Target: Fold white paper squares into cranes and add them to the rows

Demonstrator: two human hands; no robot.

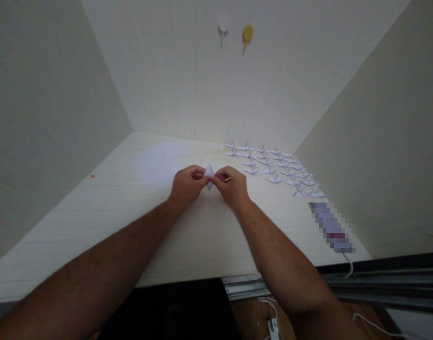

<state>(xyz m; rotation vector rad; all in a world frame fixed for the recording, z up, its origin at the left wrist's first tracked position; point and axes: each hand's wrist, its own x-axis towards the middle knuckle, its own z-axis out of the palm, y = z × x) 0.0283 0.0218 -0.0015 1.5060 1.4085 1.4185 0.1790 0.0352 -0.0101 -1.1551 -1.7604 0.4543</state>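
A small folded piece of pale lilac paper is held just above the light wooden desk, near its middle. My left hand pinches the paper's left side with closed fingers. My right hand pinches its right side the same way. The paper's pointed tip sticks up between the two thumbs; its lower part is partly hidden by my fingers.
Several finished paper cranes lie in rows at the back right. A stack of lilac sheets lies at the back left. A blurred flat object with a white cable lies near the right edge. Walls enclose three sides.
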